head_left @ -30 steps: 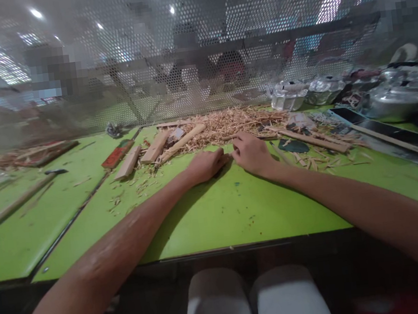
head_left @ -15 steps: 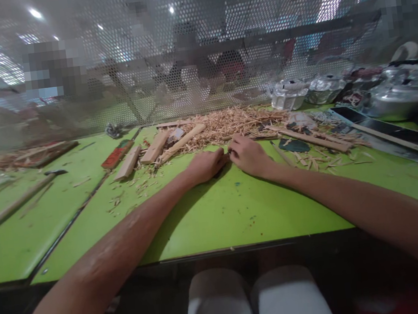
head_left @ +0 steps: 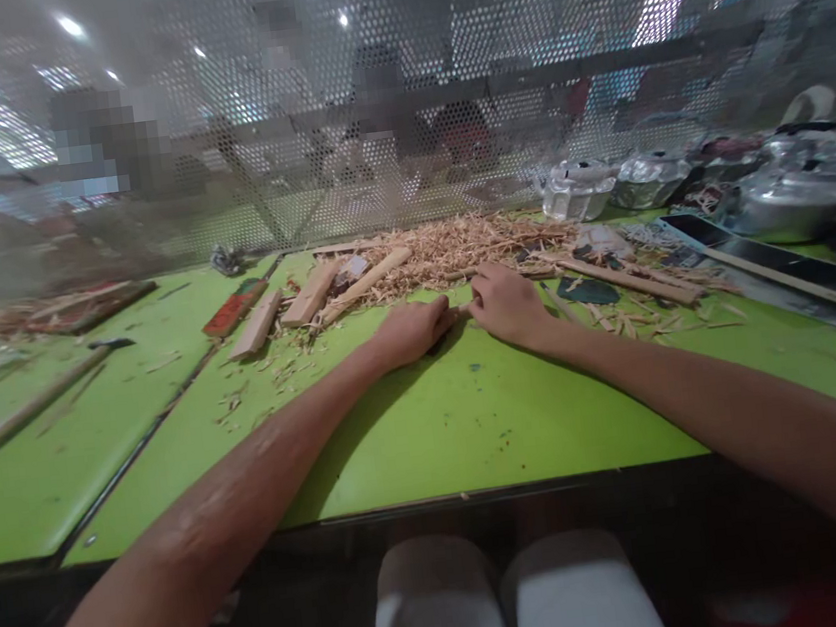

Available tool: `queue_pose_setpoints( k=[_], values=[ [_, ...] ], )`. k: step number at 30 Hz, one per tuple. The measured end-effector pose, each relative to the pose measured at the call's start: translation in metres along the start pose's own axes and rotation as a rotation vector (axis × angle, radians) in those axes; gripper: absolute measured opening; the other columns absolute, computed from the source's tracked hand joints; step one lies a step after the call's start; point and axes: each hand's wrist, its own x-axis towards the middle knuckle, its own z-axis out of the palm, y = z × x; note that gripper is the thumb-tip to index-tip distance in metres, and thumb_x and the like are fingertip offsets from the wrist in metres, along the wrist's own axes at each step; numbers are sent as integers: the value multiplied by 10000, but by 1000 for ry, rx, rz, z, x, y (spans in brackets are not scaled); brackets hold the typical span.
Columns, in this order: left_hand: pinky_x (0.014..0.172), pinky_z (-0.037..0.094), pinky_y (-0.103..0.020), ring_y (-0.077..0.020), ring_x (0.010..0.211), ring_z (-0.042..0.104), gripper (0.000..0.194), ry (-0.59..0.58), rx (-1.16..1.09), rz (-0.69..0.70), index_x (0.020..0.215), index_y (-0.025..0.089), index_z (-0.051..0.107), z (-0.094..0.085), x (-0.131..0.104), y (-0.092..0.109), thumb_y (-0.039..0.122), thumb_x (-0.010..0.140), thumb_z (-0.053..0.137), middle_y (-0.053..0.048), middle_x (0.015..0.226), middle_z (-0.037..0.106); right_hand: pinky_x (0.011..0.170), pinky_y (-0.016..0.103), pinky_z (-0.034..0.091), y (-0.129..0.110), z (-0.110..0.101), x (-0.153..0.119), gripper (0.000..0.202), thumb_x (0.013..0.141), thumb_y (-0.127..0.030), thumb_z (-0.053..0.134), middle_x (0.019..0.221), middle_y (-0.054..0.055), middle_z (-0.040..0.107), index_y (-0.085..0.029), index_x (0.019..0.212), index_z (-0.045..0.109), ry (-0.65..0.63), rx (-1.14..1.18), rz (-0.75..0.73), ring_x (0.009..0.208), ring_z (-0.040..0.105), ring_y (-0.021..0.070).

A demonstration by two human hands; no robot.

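Observation:
Near the middle of the green table (head_left: 418,444), my left hand (head_left: 414,332) rests with its fingers curled in a pinch. Just right of it is my right hand (head_left: 504,304), its fingers bent and closed too. A small, thin light piece shows in the narrow gap between the two hands; too little of it is visible to name it. Behind the hands lies a heap of wood shavings (head_left: 471,247). Wooden blocks (head_left: 312,292) and a long pale stick (head_left: 369,284) lie left of the heap.
A red-and-green block (head_left: 234,310) and a long-handled tool (head_left: 29,413) lie left. Wood strips (head_left: 625,278), a dark green piece (head_left: 588,290), phones (head_left: 797,262) and foil-like bowls (head_left: 577,190) are at right. A perforated metal screen (head_left: 414,143) stands behind, with people beyond it.
My right hand has shifted slightly to the right, widening the gap between the hands, where a thin light piece now shows. My left hand has hardly moved.

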Motion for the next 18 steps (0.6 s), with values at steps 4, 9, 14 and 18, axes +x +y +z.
queue_pose_setpoints(
  k=[4, 9, 14, 18],
  values=[
    [915, 527, -419, -383, 1134, 867, 453, -4, 28, 20, 1517, 175, 767, 1, 0, -1, 417, 1348, 423, -232, 1303, 927, 1065, 428, 589, 1, 9, 0, 251, 1177, -157, 635, 1247, 187, 822, -135, 1174, 885, 34, 88, -186, 1160, 708, 308],
    [901, 518, -405, -365, 1095, 864, 458, 4, 30, 28, 1552, 181, 761, 3, 2, -3, 419, 1348, 427, -220, 1286, 931, 1083, 412, 582, 2, 11, 1, 227, 1178, -147, 658, 1258, 176, 823, -152, 1185, 885, 45, 100, -222, 1193, 705, 304],
    [903, 518, -406, -363, 1106, 861, 456, -2, 36, 26, 1464, 187, 794, 1, 0, -1, 448, 1356, 435, -219, 1287, 933, 1059, 404, 570, 4, 5, 1, 242, 1179, -209, 657, 1245, 186, 836, -139, 1181, 889, 26, 7, -102, 1199, 698, 315],
    [907, 514, -411, -369, 1136, 862, 460, -22, 40, 0, 1479, 183, 799, -4, -1, 3, 437, 1360, 434, -219, 1311, 932, 1064, 450, 594, 6, 2, 2, 265, 1162, -217, 646, 1250, 216, 838, -133, 1214, 892, 2, -44, 16, 1244, 718, 367]
  ],
)
